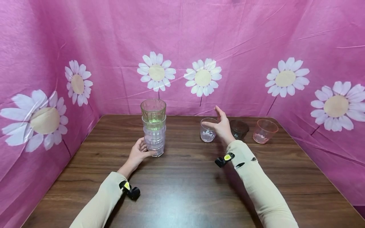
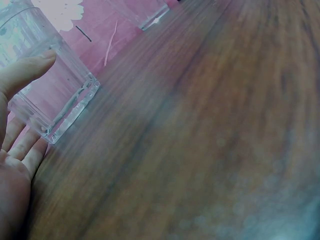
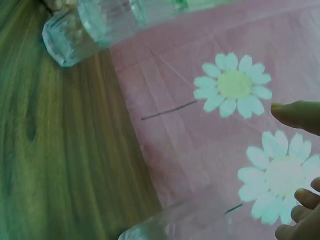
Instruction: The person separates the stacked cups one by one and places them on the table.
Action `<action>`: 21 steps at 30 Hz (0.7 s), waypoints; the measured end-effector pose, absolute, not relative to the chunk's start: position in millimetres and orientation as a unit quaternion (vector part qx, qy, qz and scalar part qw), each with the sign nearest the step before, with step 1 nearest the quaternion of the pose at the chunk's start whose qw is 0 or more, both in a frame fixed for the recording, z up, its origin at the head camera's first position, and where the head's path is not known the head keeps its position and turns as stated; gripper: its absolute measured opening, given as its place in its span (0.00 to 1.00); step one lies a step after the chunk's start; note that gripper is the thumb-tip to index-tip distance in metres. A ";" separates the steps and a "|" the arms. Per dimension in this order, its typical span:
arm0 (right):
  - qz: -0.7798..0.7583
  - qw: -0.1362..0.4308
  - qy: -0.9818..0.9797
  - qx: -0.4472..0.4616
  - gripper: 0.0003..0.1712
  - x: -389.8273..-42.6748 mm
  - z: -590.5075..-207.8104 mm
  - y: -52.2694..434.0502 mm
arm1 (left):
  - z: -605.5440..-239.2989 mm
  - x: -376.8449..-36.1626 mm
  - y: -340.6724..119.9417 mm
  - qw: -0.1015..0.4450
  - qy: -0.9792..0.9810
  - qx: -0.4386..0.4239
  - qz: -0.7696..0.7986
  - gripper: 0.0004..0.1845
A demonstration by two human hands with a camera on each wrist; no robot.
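Two hands work over the wooden table [image 1: 182,177]. The left hand [image 1: 138,152] curls its fingers and thumb round the bottom glass of a stack of glasses [image 1: 154,126], which stands upright on the table left of the middle; the left wrist view shows the thumb [image 2: 27,70] pressed against the clear wall of the lowest glass, the other fingers lying along its far side by the base. The top glass of the stack has a greenish tint, the ones under it are clear.

The right hand [image 1: 220,126] hovers with fingers spread apart, holding nothing, just beside a clear glass [image 1: 208,129] that stands alone right of the middle; whether a fingertip touches its rim cannot be told. Further right stand a dark glass [image 1: 239,129] and then a pink glass [image 1: 264,130], both upright near the table's back edge. A pink cloth with white daisies [image 1: 182,57] hangs behind and on both sides.
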State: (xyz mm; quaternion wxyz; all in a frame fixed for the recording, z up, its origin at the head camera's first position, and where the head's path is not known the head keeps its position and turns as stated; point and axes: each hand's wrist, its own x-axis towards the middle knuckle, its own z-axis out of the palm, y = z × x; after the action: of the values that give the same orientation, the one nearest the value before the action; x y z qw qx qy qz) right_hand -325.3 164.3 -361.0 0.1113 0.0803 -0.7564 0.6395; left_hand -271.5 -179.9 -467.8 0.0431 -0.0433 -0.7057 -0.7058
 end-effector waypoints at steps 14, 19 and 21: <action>0.668 0.110 -0.713 0.184 0.55 -316.0 -332.0 115.4 | -470.3 -272.5 -180.1 0.049 -0.706 -0.047 -0.705 0.38; 0.678 0.103 -0.696 0.213 0.54 -313.1 -323.9 93.0 | -470.0 -272.7 -179.9 0.053 -0.705 -0.047 -0.706 0.38; 0.680 0.099 -0.692 0.221 0.54 -312.6 -321.5 84.4 | -469.9 -272.3 -180.0 0.052 -0.705 -0.048 -0.705 0.38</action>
State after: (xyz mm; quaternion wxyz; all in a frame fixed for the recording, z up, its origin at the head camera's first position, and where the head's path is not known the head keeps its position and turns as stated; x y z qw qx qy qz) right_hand -312.6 84.4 -321.5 0.0986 0.2214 -0.6924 0.6796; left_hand -272.3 -180.0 -469.9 0.0518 -0.0475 -0.7055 -0.7052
